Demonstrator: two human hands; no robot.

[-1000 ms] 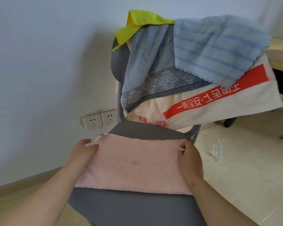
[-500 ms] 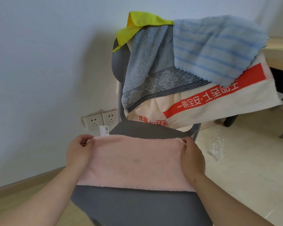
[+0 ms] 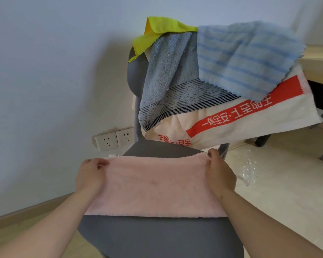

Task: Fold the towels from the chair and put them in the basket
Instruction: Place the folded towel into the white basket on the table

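Pink towel [image 3: 157, 185]: spread across the seat of the chair [image 3: 157, 237], long side running left to right. The near edge lies on the seat. A small white label [image 3: 113, 155] shows at the far left corner.

Left grip [image 3: 90, 173]: fingers curled round the far left corner of the pink towel, grasping it.

Right grip [image 3: 220, 175]: thumb and fingers pinching the far right corner of the pink towel, grasping it.

Chair: grey, seat facing the camera. Its back carries four cloths, overlapping.
- Yellow cloth [image 3: 157, 30]: topmost, draped over the back's upper left.
- Grey towel [image 3: 166, 75]: hangs down the back, dark patterned band near its lower end.
- Blue towel [image 3: 246, 58]: light with darker stripes, on the upper right, over the grey and white ones.
- White towel [image 3: 259, 125]: lowest layer, with a red band and red lettering. It spreads out to the right.

Sockets [image 3: 114, 140]: two, side by side, low on the wall [image 3: 45, 71], left of the chair.

Counter [image 3: 321, 69]: wooden top, far right, behind the towels.

Clear wrap [image 3: 248, 171]: crumpled on the floor [image 3: 287, 198], right of the chair.
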